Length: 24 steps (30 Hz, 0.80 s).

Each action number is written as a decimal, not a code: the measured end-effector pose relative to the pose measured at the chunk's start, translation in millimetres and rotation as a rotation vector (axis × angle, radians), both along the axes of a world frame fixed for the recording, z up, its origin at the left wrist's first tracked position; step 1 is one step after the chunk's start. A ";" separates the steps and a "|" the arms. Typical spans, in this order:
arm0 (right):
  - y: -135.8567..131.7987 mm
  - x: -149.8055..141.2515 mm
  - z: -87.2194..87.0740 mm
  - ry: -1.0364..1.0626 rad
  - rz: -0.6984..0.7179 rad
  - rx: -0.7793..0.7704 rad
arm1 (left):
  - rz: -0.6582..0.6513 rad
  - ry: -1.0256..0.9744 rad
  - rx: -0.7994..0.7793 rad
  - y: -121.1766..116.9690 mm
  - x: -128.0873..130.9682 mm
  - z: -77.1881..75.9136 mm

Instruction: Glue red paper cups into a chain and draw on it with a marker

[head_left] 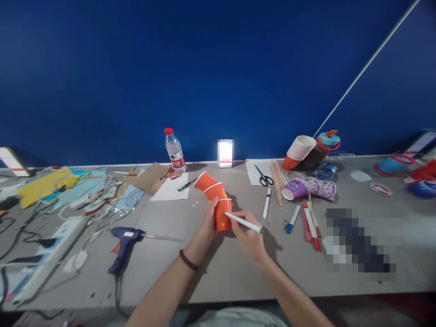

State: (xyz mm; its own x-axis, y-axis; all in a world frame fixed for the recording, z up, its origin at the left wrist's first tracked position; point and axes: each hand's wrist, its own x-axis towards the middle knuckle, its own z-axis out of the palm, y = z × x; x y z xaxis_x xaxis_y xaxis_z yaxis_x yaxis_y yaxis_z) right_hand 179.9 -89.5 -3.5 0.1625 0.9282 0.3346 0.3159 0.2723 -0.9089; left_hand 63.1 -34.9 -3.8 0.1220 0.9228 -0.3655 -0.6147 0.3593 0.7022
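Observation:
Several orange paper cups [223,214] joined in a curved chain are held up over the table by my left hand [208,220], its fingers wrapped round the nearest cup. My right hand [247,229] grips a white marker [248,223] with a green end. The marker's tip meets the side of that nearest cup, where a small green mark shows. The far cups of the chain bend up and to the left.
On the left lie a blue glue gun [126,243], a power strip [51,259] and tangled cables. A water bottle [175,152] stands behind. To the right are scissors [264,176], wooden sticks [277,181], loose markers [311,227], purple patterned cups [308,188] and stacked paper cups [299,152].

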 end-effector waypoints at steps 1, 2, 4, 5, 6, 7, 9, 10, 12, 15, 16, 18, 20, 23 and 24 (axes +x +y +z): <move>0.0 -0.2 0.3 0.001 0.002 0.000 | 0.005 0.001 -0.004 0.1 -0.1 -0.4; -0.1 -0.4 0.6 0.001 0.007 -0.001 | 0.006 0.003 -0.008 0.2 -0.2 -0.5; -0.1 -0.7 0.9 0.002 0.014 -0.006 | -0.001 0.009 -0.013 0.3 -0.5 -0.6; -0.2 -0.8 1.1 0.000 0.017 -0.006 | -0.003 0.009 -0.012 0.3 -0.6 -0.5; -0.2 -0.9 1.2 -0.001 0.020 -0.006 | -0.003 0.007 -0.010 0.4 -0.7 -0.5; -0.2 -0.9 1.3 -0.003 0.021 -0.004 | -0.002 0.006 -0.006 0.5 -0.8 -0.6; -0.2 -1.0 1.6 -0.010 0.022 0.005 | 0.003 0.003 0.002 0.6 -0.8 -1.0; -0.1 -0.9 1.8 -0.014 0.023 0.008 | 0.003 0.003 0.004 0.7 -0.7 -1.3; -0.2 -0.8 2.4 -0.020 0.023 0.011 | 0.006 0.000 0.009 0.8 -0.5 -1.9; -0.4 -0.6 3.2 -0.020 0.025 0.012 | 0.015 -0.004 0.008 0.6 -0.3 -2.0; -0.4 -0.5 3.4 -0.020 0.026 0.012 | 0.018 -0.005 0.006 0.5 -0.2 -1.7; -0.4 -0.5 3.3 -0.019 0.028 0.010 | 0.020 -0.003 -0.002 0.1 -0.1 -0.6; -0.5 -0.4 2.8 -0.017 0.029 0.009 | 0.022 0.001 -0.009 -0.3 0.0 0.9; -0.7 -0.1 2.0 -0.016 0.031 0.008 | 0.017 0.014 -0.013 -0.6 0.1 2.4; -0.8 0.0 1.9 -0.016 0.032 0.006 | 0.017 0.017 -0.011 -0.6 0.2 2.7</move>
